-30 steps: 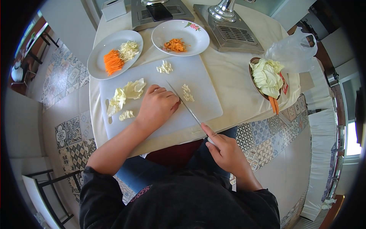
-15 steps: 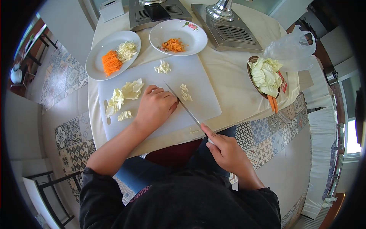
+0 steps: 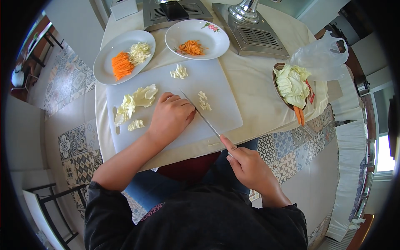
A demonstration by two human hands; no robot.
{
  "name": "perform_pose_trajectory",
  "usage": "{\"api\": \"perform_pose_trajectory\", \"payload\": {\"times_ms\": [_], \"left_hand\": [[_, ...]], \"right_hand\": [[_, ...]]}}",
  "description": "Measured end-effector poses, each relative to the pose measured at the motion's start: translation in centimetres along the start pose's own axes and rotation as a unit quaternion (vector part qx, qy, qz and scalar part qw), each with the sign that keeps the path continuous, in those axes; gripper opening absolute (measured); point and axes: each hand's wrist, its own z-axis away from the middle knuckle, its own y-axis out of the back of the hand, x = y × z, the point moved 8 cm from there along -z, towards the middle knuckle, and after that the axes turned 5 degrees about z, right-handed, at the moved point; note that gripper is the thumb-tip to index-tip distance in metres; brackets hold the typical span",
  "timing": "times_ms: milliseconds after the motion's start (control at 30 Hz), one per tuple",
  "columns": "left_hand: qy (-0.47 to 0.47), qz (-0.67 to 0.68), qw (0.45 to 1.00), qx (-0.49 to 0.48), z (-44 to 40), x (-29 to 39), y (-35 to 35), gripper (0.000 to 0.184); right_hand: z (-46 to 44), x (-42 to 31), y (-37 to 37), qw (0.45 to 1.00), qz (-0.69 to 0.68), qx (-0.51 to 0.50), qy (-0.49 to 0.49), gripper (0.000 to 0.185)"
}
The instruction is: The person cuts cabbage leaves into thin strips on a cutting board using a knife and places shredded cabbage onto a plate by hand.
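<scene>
in the head view, the cutting board (image 3: pixel 223 100) lies on the table (image 3: pixel 254 87). the right hand (image 3: pixel 248 164), just off the board's near edge, has its grip clamped on the handle of the knife (image 3: pixel 206 120), whose blade slants across the board's middle. the left hand (image 3: pixel 171 116) rests on the board beside the blade, fingers bent; i cannot tell whether its grip is closed on anything, as its underside is hidden.

to slice well here, i'd keep the left fingertips tucked back, let the knuckles guide the blade, and draw it in short, even strokes.

counted: one knife, one board. on the board, two small heaps of cut cabbage, one toward its far edge (image 3: pixel 179 72), one right of the blade (image 3: pixel 203 101); at its left, what look like three cabbage leaf pieces (image 3: pixel 144 96). two plates: one at the board's far left corner (image 3: pixel 104 62), one beyond its far edge (image 3: pixel 214 41). well right of the board, one bowl (image 3: pixel 275 80) holds one cabbage (image 3: pixel 292 85), with seemingly two carrots (image 3: pixel 298 116) at its near side.
</scene>
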Motion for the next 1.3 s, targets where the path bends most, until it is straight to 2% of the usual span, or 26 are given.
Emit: {"api": "perform_pose_trajectory", "payload": {"times_ms": [533, 833, 933, 1033, 1133, 1300], "left_hand": [[0.004, 0.005, 1.000, -0.005, 0.1, -0.2, 0.1, 0.008], [0.009, 0.012, 1.000, -0.006, 0.1, -0.7, -0.2, 0.007], [0.012, 0.011, 1.000, -0.025, 0.0, -0.8, -0.3, 0.007], [0.016, 0.017, 1.000, -0.006, 0.0, -0.5, 0.0, 0.009], [0.016, 0.011, 1.000, -0.006, 0.0, -0.5, 0.0, 0.012], [0.014, 0.013, 1.000, -0.006, 0.0, -0.5, 0.0, 0.014]], "right_hand": [[-2.4, 1.3, -0.9, 0.999, -0.015, 0.033, 0.023, 0.056], [-1.1, 2.1, 0.7, 0.991, 0.114, 0.067, -0.005, 0.060], [-1.2, 2.2, 1.2, 0.994, 0.087, 0.073, 0.002, 0.060], [-1.5, 2.7, 1.1, 0.995, -0.019, 0.089, 0.036, 0.059], [-1.7, 3.1, 0.5, 0.994, -0.098, 0.045, -0.033, 0.057], [-1.5, 3.3, 0.2, 0.989, -0.130, 0.049, -0.047, 0.055]]}}
